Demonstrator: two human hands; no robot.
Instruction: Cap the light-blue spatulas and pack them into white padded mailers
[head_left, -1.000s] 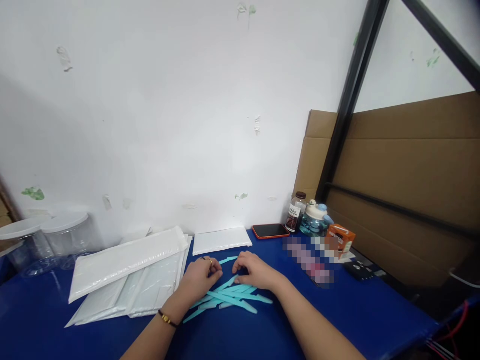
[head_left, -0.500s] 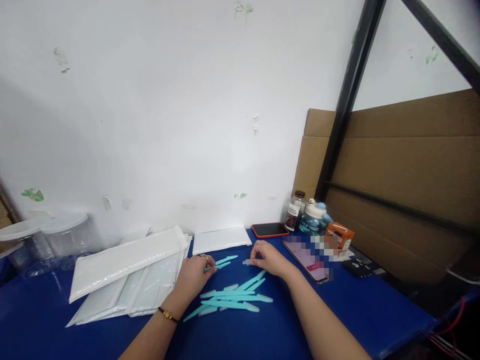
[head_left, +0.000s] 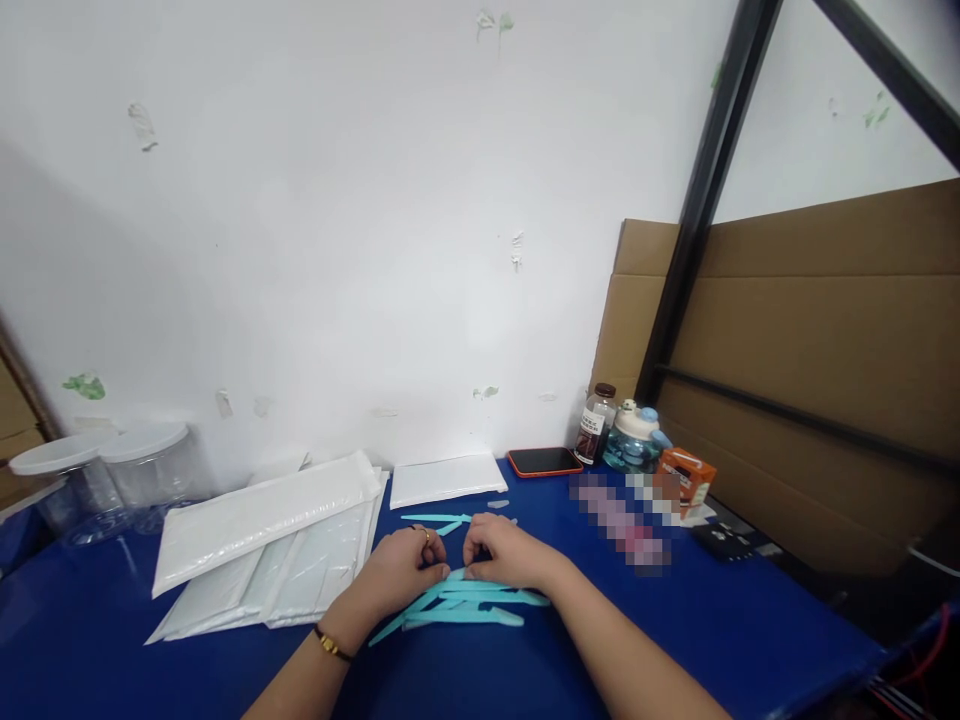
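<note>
two bare hands, the left hand (head_left: 401,572) and the right hand (head_left: 508,550), were close together over a crisscrossed heap of turquoise eyebrow razors (head_left: 465,617) on the blue counter (head_left: 660,640). the fingers of both curled inward, nearly meeting; i couldn't tell whether either gripped a razor. two more razors (head_left: 429,518) lay just beyond the hands, near a small translucent cap (head_left: 498,504). stacked white bubble mailers (head_left: 270,520) lay left of them, and an orange-edged smartphone (head_left: 545,461) lay farther back, toward the wall.
</note>
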